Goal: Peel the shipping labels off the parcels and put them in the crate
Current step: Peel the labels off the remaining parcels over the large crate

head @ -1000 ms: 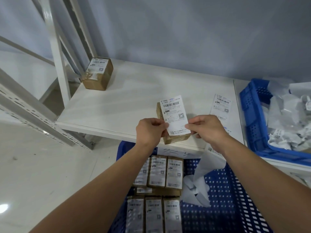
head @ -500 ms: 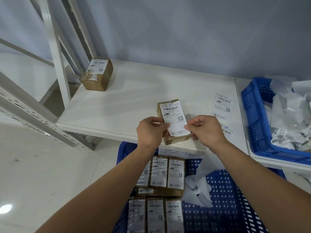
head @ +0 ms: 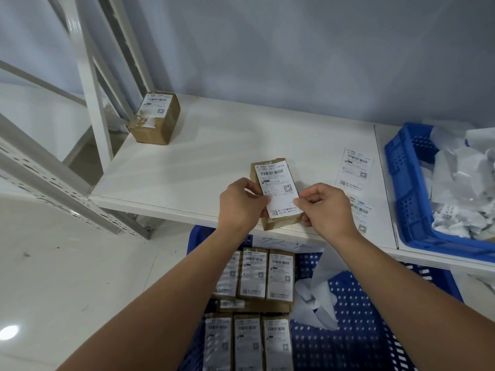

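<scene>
The left hand [head: 241, 203] grips the parcel [head: 281, 223] while the right hand [head: 321, 207] pinches the label [head: 278, 188] at its near corner; a sharp tug could tear it, leaving scraps stuck

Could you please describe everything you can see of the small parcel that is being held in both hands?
The parcel is a small, flat brown cardboard box, its far end leaning slightly left, held over the front edge of the white shelf. A white shipping label with a barcode, printed text and a QR code covers most of its top face. The left hand grips its left edge; the right hand pinches the label's lower right edge.
</scene>
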